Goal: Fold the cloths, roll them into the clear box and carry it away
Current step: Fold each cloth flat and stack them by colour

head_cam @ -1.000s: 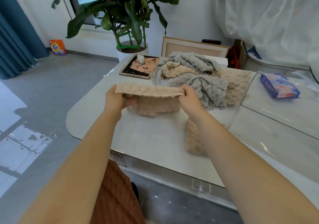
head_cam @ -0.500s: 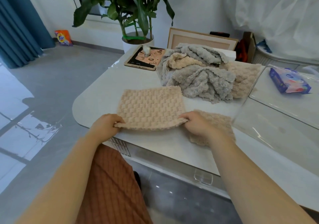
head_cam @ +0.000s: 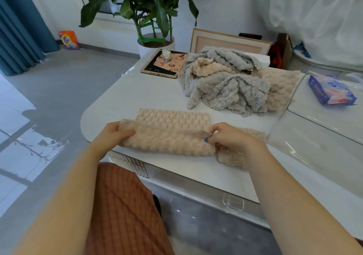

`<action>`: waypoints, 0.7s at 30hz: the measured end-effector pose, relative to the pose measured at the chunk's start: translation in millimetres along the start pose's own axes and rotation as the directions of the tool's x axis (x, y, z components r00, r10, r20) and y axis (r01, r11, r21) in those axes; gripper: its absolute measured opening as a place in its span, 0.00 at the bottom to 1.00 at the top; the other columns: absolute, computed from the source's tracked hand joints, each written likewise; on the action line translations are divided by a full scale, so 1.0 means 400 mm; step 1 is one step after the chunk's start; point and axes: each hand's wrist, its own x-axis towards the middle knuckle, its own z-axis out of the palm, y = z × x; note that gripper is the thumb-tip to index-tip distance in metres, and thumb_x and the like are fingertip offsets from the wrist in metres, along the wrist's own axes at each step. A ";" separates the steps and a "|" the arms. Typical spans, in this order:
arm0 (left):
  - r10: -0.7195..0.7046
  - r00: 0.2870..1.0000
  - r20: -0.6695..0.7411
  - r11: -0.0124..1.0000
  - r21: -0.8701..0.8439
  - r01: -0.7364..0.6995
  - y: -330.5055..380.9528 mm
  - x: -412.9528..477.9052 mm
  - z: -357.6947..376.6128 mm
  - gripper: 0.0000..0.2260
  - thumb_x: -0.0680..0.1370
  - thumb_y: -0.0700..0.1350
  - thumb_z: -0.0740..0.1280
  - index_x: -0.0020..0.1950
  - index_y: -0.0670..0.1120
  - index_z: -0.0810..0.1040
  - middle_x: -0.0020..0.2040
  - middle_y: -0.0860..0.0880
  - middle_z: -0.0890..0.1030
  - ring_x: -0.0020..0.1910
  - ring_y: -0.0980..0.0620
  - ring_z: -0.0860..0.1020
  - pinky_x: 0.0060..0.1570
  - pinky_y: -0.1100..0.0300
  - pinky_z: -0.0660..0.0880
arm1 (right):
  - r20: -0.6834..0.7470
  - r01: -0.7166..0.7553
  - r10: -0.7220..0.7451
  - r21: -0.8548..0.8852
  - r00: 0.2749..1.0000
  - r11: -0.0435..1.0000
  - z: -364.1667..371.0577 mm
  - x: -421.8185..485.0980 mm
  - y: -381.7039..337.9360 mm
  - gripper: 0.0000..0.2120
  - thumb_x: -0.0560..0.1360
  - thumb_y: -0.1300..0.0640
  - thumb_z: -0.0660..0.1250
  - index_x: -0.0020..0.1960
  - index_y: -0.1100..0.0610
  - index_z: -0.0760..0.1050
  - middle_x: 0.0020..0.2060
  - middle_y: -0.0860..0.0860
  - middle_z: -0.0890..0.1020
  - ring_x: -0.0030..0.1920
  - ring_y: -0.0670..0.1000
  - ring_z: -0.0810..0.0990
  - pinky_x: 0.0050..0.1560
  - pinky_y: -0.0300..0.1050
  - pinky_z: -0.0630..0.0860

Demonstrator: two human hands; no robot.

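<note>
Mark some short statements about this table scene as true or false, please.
1. The left hand and the right hand both hold the beige cloth. True.
2. The pile of cloths behind it is all gray. False: gray and beige cloths are mixed there.
3. The blue packet lies beside the tablet. False: it is far to the right, at the clear box.
4. The tablet lies near the potted plant. True.

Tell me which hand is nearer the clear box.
Right. The right hand pinches the beige cloth at its right end, close beside the clear box; the left hand grips the opposite end.
</note>
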 end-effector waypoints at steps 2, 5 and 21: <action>0.032 0.997 -0.066 0.988 0.156 -0.021 -0.010 0.029 0.024 0.08 0.78 0.46 0.67 0.49 0.41 0.79 0.42 0.44 0.82 0.43 0.45 0.80 0.46 0.50 0.77 | -0.086 -0.044 0.049 0.059 0.995 0.997 0.021 0.032 0.004 0.05 0.75 0.64 0.64 0.41 0.57 0.71 0.33 0.54 0.75 0.28 0.51 0.73 0.28 0.39 0.69; 0.127 0.976 -0.178 0.936 0.348 -0.059 -0.009 0.064 0.057 0.12 0.81 0.48 0.61 0.45 0.39 0.73 0.39 0.42 0.77 0.41 0.43 0.75 0.41 0.52 0.71 | -0.290 -0.053 0.067 0.056 0.955 0.997 0.047 0.090 0.006 0.05 0.77 0.62 0.61 0.42 0.57 0.71 0.33 0.56 0.75 0.30 0.54 0.74 0.32 0.46 0.77; 0.172 0.957 -0.235 0.700 0.712 0.049 -0.003 0.175 0.133 0.22 0.80 0.60 0.56 0.64 0.44 0.64 0.58 0.42 0.77 0.52 0.38 0.78 0.40 0.52 0.69 | -0.520 -0.235 0.072 -0.255 0.851 0.938 0.090 0.219 -0.010 0.12 0.80 0.54 0.55 0.61 0.59 0.67 0.51 0.58 0.79 0.50 0.61 0.79 0.42 0.49 0.74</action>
